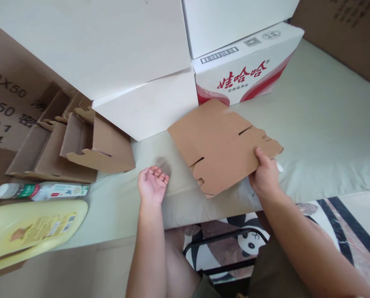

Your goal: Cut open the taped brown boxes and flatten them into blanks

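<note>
My right hand (265, 176) grips the near right edge of a flat, unfolded brown cardboard box (219, 142), thumb on top and fingers underneath. Slots and notched tabs are cut into the cardboard, and it is tilted over the pale green cloth surface (321, 124). To the left of it, my left hand (154, 182) is palm up with the fingers loosely curled and nothing in it. A small dark shadow lies on the cloth just beyond those fingers. Folded open brown boxes (113, 142) stand further left.
White cartons (141, 107) stack along the back, beside a red-and-white water carton (247, 78). At left lie a clear plastic bottle (48, 191) and a pale yellow jug (39, 227). Large brown cartons (352, 37) stand at the far corners. A panda-patterned mat (228, 244) shows below the edge.
</note>
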Demonstrator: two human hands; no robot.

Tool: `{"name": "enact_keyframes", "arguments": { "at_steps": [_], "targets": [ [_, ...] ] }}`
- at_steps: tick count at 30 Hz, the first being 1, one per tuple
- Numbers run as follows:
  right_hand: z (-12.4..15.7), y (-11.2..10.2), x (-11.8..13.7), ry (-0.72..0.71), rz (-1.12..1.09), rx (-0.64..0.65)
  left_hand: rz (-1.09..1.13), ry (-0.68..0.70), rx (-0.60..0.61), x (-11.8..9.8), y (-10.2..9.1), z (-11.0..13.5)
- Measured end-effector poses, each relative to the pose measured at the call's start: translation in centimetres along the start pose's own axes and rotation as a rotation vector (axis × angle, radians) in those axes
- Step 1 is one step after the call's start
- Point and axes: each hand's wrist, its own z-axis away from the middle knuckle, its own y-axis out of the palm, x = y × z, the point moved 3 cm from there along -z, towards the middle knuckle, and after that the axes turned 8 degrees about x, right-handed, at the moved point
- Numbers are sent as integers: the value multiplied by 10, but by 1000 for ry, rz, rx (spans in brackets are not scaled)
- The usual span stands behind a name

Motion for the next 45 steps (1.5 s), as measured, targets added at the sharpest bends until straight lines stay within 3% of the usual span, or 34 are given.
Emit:
{"name": "enact_keyframes", "arguments": {
  "at_steps": [14,19,21,33,39,45],
  "targets": [
    [7,-1,-11,-243,229,0,-5,10,28,2,-1,-1],
    [11,2,-21,41,242,82,-5,15,19,2,-1,0],
    [14,3,-23,95,269,125,-5,14,12,2,-1,0],
    [18,8,-30,208,386,199,-28,10,22,1,-2,1],
    [20,10,-33,298,528,331,-65,-6,44,2,0,0],
    [24,10,-28,160,565,392,-89,-5,47,4,2,1]
  ]
}}
